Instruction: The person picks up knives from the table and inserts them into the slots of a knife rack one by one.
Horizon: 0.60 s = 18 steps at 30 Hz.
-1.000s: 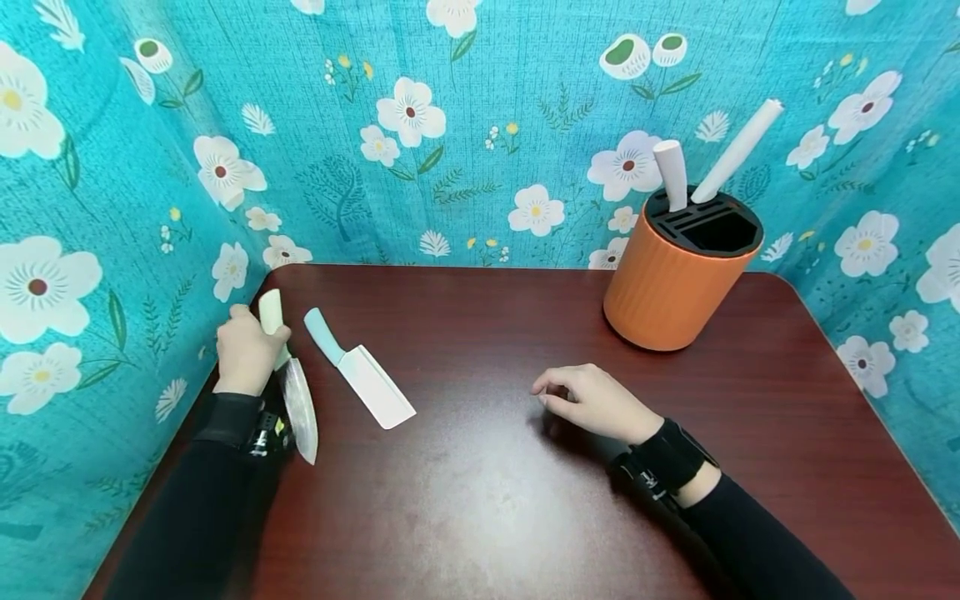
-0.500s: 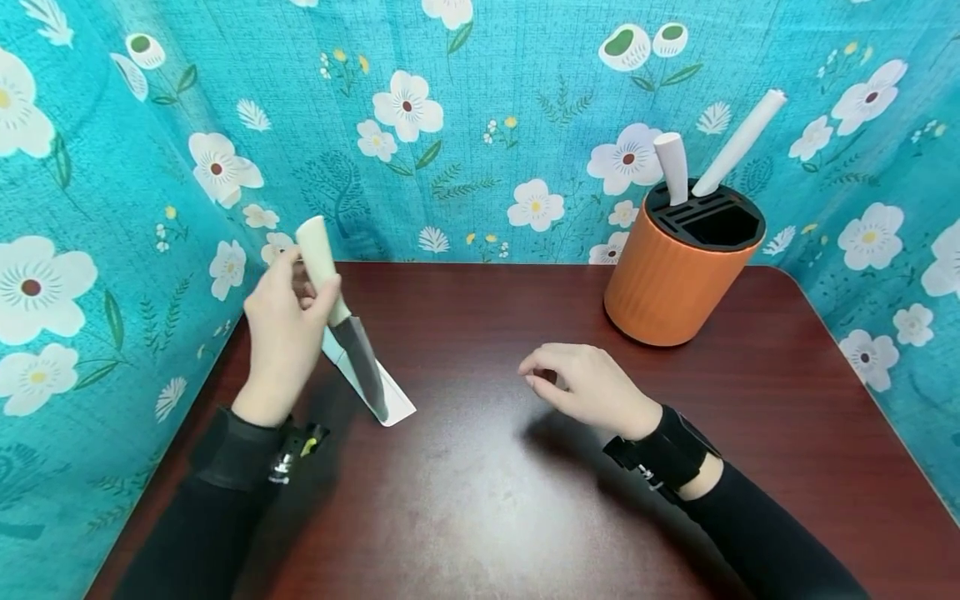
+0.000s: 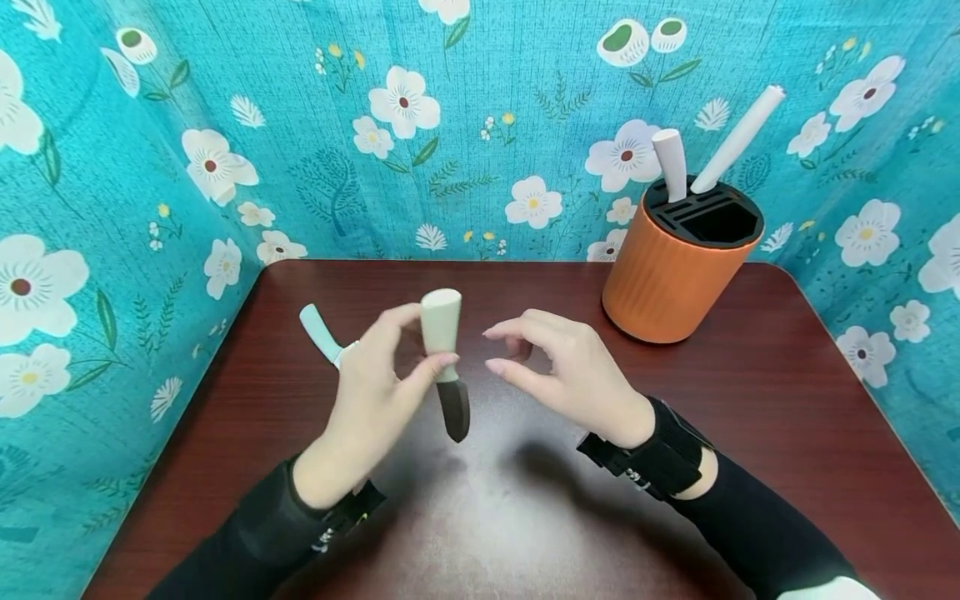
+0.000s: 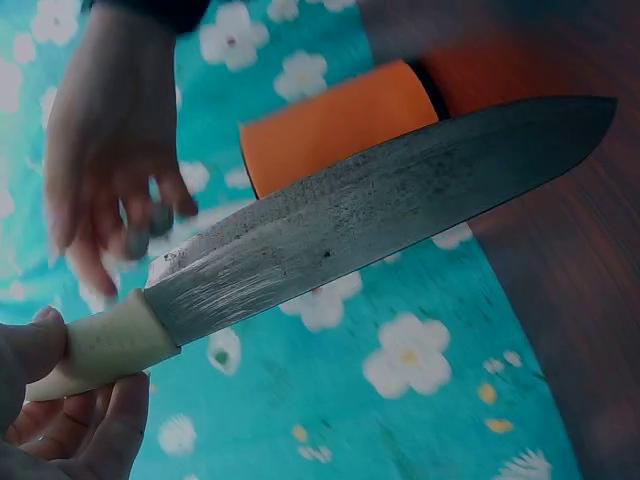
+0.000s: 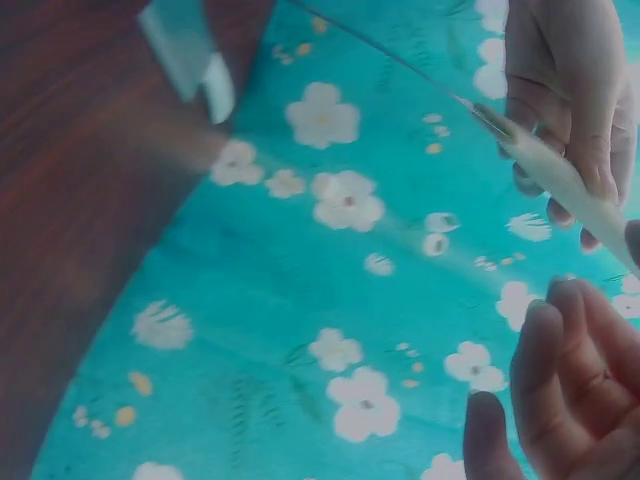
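Observation:
A kitchen knife with a pale green handle (image 3: 440,321) hangs blade down above the middle of the table. My left hand (image 3: 375,392) pinches its handle between thumb and fingers. The wide dark steel blade (image 4: 380,210) shows at full length in the left wrist view. Just right of the handle my right hand (image 3: 566,367) hovers with fingers loosely bent and nothing between them. In the right wrist view my right fingers (image 5: 540,360) are apart from the handle. A cleaver with a light blue handle (image 3: 318,333) lies on the table, its blade mostly hidden behind my left hand.
An orange knife block (image 3: 667,283) with a black slotted top stands at the back right of the brown table (image 3: 525,533). Two white handles (image 3: 738,137) stick out of it. A blue flowered cloth (image 3: 480,142) hangs around the back and sides.
My left hand has lifted the knife from the left edge, passed over the cleaver and carried it to the middle. My right hand has shifted slightly left, its thumb and fingers spreading.

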### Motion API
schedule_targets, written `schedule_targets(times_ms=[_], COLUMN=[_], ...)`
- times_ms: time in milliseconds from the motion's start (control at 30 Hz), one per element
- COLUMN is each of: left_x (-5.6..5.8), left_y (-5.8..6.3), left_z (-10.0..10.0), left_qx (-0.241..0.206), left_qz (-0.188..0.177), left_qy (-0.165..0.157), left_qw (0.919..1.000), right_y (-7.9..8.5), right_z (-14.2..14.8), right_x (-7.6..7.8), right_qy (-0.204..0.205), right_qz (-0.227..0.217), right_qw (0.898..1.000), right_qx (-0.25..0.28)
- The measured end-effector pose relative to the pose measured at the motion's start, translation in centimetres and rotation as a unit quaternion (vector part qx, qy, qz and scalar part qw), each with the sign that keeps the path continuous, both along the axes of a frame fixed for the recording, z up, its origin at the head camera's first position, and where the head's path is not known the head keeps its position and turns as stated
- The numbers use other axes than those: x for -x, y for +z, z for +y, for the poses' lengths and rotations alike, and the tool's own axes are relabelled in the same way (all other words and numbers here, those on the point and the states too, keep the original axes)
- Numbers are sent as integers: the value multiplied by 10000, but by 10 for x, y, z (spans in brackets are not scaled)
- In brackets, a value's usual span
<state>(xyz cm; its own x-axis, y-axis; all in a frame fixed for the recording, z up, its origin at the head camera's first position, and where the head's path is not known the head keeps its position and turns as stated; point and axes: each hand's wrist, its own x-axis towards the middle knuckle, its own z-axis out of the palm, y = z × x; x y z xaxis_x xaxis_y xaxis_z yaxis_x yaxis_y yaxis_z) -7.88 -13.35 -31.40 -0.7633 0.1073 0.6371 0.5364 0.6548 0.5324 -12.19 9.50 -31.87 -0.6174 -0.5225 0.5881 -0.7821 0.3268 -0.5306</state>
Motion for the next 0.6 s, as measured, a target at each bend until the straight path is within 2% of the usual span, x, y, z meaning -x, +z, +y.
schedule_targets(times_ms=[200,433,600], left_x=[-13,-15,-16], left_y=[-1,-3,-5], left_z=[17,23,25], left_qx=[94,252,304], left_qz=[332,549,596], left_qy=[-689,-853,-947], left_qw=[9970,9945,9933], right_y=[15,26,28], right_z=[-4,-8,-9], right_x=[-10,-14,-15], right_qy=[202,294,364], right_qz=[-272,60,108], right_qw=[9991,9981,9962], right_qx=[247,544,778])
